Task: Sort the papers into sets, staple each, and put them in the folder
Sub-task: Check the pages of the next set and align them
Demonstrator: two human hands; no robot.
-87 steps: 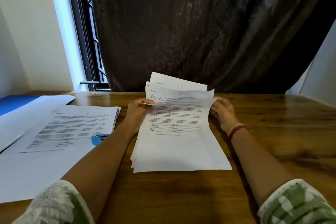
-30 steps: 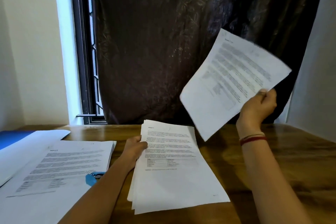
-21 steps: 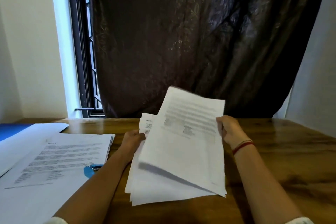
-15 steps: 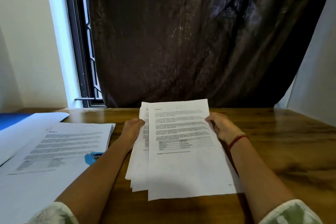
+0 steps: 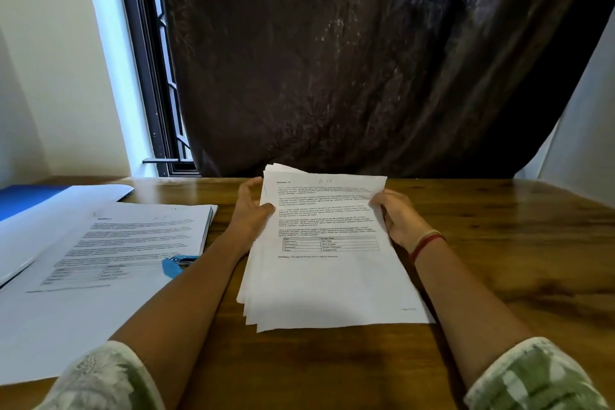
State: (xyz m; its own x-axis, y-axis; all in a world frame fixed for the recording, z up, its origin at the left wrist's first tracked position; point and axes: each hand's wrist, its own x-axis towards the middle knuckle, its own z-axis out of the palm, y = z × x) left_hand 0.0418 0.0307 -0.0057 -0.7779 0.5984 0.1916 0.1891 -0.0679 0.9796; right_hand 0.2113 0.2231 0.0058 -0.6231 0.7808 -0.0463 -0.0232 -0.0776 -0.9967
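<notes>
A stack of printed papers (image 5: pixel 329 280) lies in the middle of the wooden table (image 5: pixel 499 263), its top sheet headed "Section 10". My left hand (image 5: pixel 248 216) grips the stack's upper left edge, thumb on top. My right hand (image 5: pixel 397 215) grips the upper right edge. A second pile of printed papers (image 5: pixel 133 240) lies to the left. A blue stapler (image 5: pixel 176 265) peeks out beside my left forearm. At the far left lies the blue folder (image 5: pixel 30 198), partly covered by a white sheet (image 5: pixel 76 201).
A large white sheet (image 5: pixel 66 336) covers the table's near left corner. A dark curtain (image 5: pixel 366 60) hangs behind the table, with a window frame (image 5: pixel 149 77) to its left. Bare wood shows on the right side of the table.
My right hand brought the raised sheet down onto the middle stack. Both hands now hold the stack by its top edges, and the sheets sit more squarely together.
</notes>
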